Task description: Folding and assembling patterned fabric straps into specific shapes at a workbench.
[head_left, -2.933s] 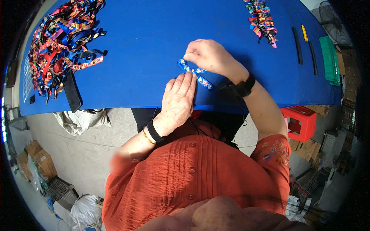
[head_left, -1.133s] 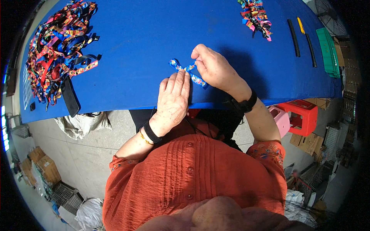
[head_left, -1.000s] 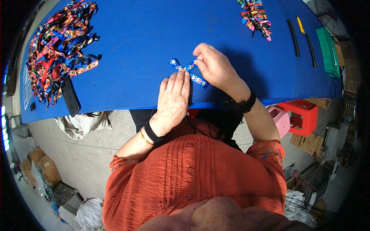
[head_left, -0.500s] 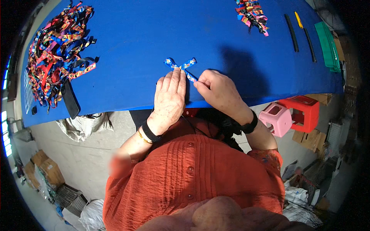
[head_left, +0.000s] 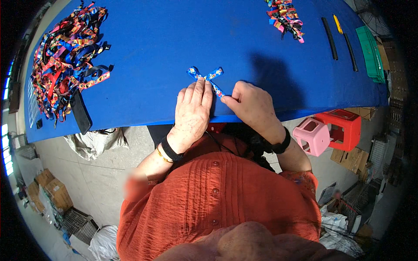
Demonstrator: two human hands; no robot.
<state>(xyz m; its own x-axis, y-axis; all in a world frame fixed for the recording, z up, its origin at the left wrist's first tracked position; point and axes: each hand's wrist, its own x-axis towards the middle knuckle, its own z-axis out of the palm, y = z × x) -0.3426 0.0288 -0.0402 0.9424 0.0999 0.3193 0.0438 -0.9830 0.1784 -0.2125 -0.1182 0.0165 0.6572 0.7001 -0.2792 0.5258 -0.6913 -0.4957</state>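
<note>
A blue ribbon bow point(head_left: 216, 73) printed with small colourful figures lies on the blue table, its two loops pointing away from me. My left hand point(head_left: 193, 106) rests flat across the bow's middle, its fingers outstretched and pressing the ribbon down. They hide the centre and whatever lies beneath. One tail runs from there toward my right hand point(head_left: 252, 104). That hand's fingers are curled in, with thumb and forefinger pinched at the tail's end. Both wrists wear black bands.
A large heap of colourful ribbons point(head_left: 65, 56) covers the table's left, beside a black flat object point(head_left: 79, 113). A smaller ribbon pile point(head_left: 285, 19) lies far right, near black strips point(head_left: 329, 38), a yellow tool point(head_left: 337, 24) and a green basket point(head_left: 370, 54). Pink point(head_left: 311, 135) and red stools point(head_left: 346, 130) stand below.
The ribbon's tail shows a bit more of its printed face. My right hand has shifted very slightly toward me; my left hand stays pressed on the bow.
</note>
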